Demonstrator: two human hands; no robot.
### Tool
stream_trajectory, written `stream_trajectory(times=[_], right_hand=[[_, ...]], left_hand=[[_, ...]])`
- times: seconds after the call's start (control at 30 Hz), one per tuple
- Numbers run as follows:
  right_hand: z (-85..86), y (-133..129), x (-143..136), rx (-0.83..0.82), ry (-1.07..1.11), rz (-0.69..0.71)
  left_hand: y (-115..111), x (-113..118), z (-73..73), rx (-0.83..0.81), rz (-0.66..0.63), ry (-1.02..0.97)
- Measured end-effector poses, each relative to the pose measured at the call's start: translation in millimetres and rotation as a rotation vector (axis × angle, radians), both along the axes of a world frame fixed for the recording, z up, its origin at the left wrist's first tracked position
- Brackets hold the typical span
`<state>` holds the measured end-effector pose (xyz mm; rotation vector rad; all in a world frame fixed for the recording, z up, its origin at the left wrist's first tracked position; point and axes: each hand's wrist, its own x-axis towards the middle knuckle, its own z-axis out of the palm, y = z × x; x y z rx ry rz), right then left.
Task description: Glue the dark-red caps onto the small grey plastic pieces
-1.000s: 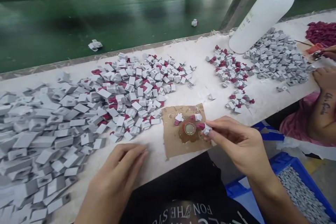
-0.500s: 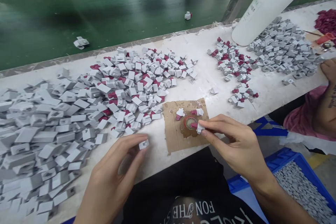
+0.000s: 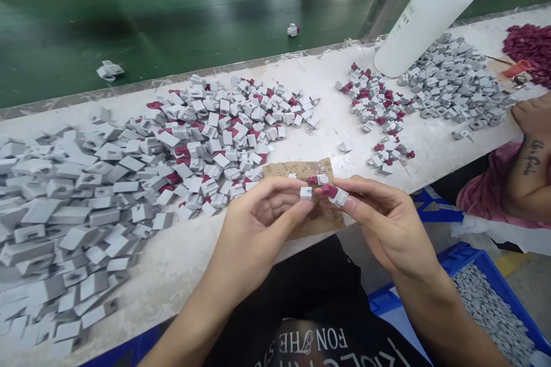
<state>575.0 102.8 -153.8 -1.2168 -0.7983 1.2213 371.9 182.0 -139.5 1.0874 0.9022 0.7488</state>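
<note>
My left hand (image 3: 258, 223) pinches a small grey plastic block (image 3: 306, 192) between thumb and fingertips. Close beside it, my right hand (image 3: 383, 212) grips a grey-and-maroon plastic piece (image 3: 334, 193), its maroon end pointing at the grey block. A narrow gap seems to separate the two. Under and behind my hands lies a wet piece of brown cardboard (image 3: 275, 170), mostly hidden now. Another grey-and-maroon piece (image 3: 318, 179) shows on it just beyond my fingertips. The round dish on the cardboard is covered by my hands.
Left lies a large heap of grey blocks (image 3: 86, 200), mixed with maroon toward the middle. A white bottle (image 3: 430, 17) stands behind smaller piles at right. A green conveyor (image 3: 193, 28) runs along the back. Another person's arm (image 3: 534, 149) rests at right, above a blue crate (image 3: 520, 292).
My left hand has moved right with the grey block to meet my right hand. The right hand has lifted its piece off the round dish. The pieces on the conveyor have shifted left.
</note>
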Motion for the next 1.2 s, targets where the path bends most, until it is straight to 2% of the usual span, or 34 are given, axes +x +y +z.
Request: stream_trajectory(times=[0.13, 0.37, 0.57, 0.7, 0.8, 0.9, 0.97, 1.03, 1.07, 1.1, 1.2], right_hand=[[-0.5, 0, 1, 0.012, -0.010, -0.025], [-0.9, -2, 3, 0.053, -0.043, -0.021], [5.7, 6, 3, 0.043, -0.133, 0.026], [16.5, 17, 3, 0.054, -0.058, 0.074], [28.9, 36, 7, 0.033, -0.057, 0.184], [40.9, 80, 15, 0.052, -0.215, 0.316], [46.6, 130, 21, 0.095, -0.470, 0.280], [48.8, 192, 24, 0.098, -0.797, 0.169], [48.2, 225, 24, 0.066, -0.971, 0.133], [46.4, 257, 23, 0.051, -1.046, 0.120], [35.4, 339, 13, 0.056, -1.151, 0.167]], left_hand=[[7, 8, 0.4, -0.019, -0.040, -0.080], [6, 8, 0.6, -0.019, -0.050, -0.073], [11, 11, 2.7, 0.023, -0.099, -0.045], [20, 6, 11.7, 0.109, -0.116, 0.007], [35, -3, 26.5, 0.182, -0.164, 0.099], [68, -11, 48.0, 0.356, -0.175, 0.332], [105, -11, 62.1, 0.490, -0.092, 0.557], [152, -7, 70.6, 0.521, 0.025, 0.789], [177, -3, 71.6, 0.496, 0.087, 0.893], [202, 1, 70.3, 0.446, 0.143, 0.983], [269, 15, 55.9, 0.375, 0.199, 1.077]])
